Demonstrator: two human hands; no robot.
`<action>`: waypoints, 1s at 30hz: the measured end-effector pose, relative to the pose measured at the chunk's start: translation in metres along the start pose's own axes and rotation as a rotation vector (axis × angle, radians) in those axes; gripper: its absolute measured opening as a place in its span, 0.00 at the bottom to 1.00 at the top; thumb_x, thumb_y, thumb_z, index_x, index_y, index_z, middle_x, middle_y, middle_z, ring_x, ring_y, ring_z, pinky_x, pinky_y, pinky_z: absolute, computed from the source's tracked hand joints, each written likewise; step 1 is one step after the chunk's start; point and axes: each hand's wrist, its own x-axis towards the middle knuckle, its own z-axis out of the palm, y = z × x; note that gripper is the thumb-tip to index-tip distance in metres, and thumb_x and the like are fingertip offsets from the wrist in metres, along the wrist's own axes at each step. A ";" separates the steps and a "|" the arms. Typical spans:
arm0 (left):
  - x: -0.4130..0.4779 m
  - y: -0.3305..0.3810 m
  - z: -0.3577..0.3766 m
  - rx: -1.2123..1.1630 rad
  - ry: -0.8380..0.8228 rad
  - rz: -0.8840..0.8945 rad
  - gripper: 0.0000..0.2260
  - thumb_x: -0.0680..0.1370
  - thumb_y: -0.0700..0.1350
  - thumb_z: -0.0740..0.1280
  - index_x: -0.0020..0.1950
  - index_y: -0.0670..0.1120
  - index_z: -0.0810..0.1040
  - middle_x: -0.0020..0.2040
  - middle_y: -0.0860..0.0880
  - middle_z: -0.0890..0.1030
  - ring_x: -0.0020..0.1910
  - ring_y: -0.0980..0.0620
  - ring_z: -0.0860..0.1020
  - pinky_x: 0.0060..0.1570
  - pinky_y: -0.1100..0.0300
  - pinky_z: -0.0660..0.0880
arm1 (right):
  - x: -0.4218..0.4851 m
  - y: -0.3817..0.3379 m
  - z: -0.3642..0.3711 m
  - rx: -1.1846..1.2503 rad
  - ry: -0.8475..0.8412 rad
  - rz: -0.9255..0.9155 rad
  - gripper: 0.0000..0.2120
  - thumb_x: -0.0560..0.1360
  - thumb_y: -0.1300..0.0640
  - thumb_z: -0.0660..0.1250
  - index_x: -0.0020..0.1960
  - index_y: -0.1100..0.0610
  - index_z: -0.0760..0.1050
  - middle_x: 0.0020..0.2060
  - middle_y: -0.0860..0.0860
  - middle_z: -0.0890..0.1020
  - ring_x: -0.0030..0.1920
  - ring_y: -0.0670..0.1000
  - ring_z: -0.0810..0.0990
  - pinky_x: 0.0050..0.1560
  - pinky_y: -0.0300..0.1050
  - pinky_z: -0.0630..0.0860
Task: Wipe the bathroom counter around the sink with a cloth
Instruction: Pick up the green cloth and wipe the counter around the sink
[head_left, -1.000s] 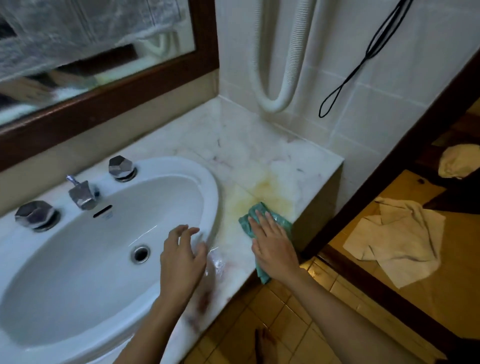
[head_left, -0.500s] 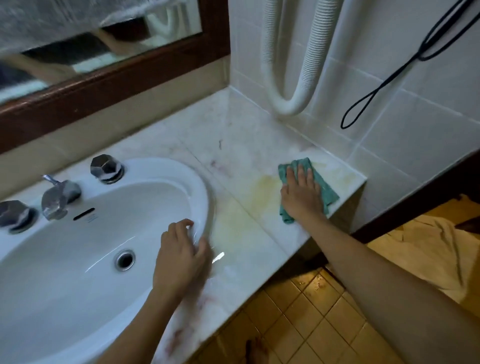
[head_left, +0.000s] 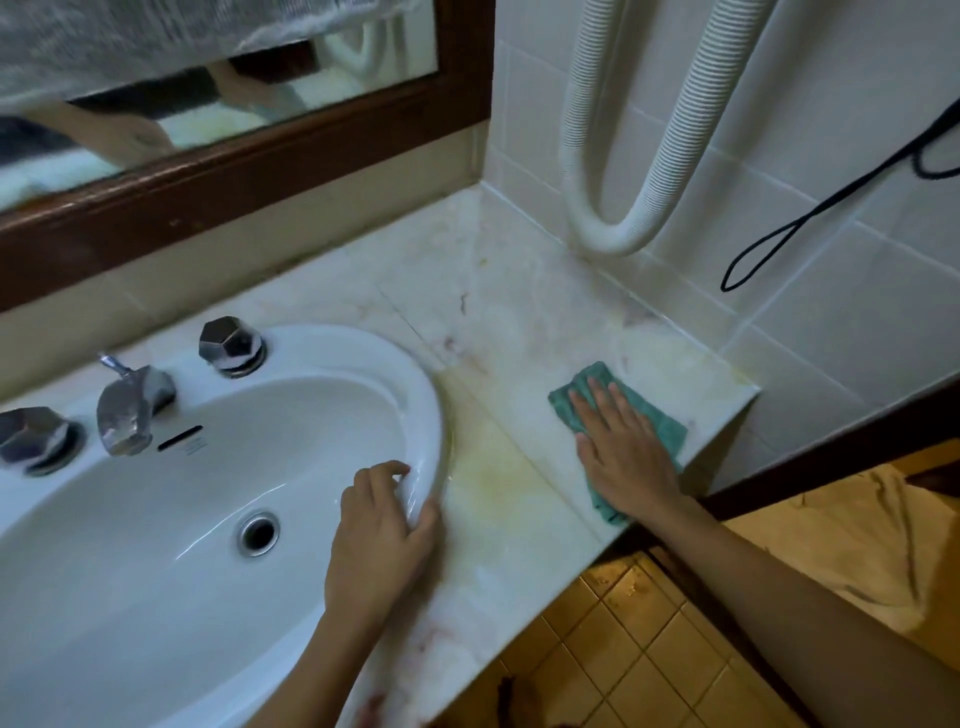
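Observation:
A green cloth (head_left: 662, 422) lies flat on the pale marble counter (head_left: 519, 312), near its front right corner. My right hand (head_left: 621, 449) presses down on the cloth with fingers spread and covers most of it. A yellow stain (head_left: 493, 473) marks the counter between the cloth and the white sink (head_left: 156, 545). My left hand (head_left: 382, 535) rests on the sink's right rim, fingers curled over the edge.
A chrome tap (head_left: 132, 405) with two faceted knobs stands behind the basin. A wood-framed mirror (head_left: 234, 156) runs along the back. A white ribbed hose (head_left: 623, 228) and a black cord (head_left: 779, 239) hang on the tiled right wall. A cloth (head_left: 857, 540) lies on the floor.
My right hand has slid the cloth from the counter's front edge out toward the right wall, then back a little toward the front. My left hand stays on the sink rim.

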 end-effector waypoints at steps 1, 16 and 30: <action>0.000 0.000 -0.001 -0.003 0.001 -0.001 0.19 0.75 0.57 0.63 0.64 0.52 0.68 0.59 0.56 0.70 0.60 0.52 0.69 0.50 0.56 0.70 | 0.016 0.007 -0.004 0.000 0.015 0.047 0.34 0.75 0.41 0.34 0.79 0.48 0.44 0.79 0.49 0.45 0.78 0.52 0.43 0.76 0.53 0.48; 0.058 0.036 0.019 -0.018 0.155 -0.113 0.15 0.79 0.52 0.61 0.65 0.52 0.69 0.62 0.53 0.67 0.59 0.50 0.72 0.52 0.54 0.71 | 0.097 -0.076 0.008 -0.006 -0.003 -0.445 0.27 0.79 0.48 0.50 0.78 0.48 0.57 0.78 0.51 0.56 0.78 0.56 0.52 0.73 0.54 0.53; 0.072 0.043 0.034 0.078 0.194 -0.175 0.15 0.79 0.55 0.59 0.65 0.54 0.67 0.61 0.52 0.64 0.57 0.49 0.72 0.46 0.55 0.70 | 0.281 -0.029 -0.027 -0.031 0.034 -0.071 0.27 0.82 0.49 0.49 0.79 0.50 0.49 0.79 0.54 0.50 0.78 0.59 0.48 0.75 0.58 0.50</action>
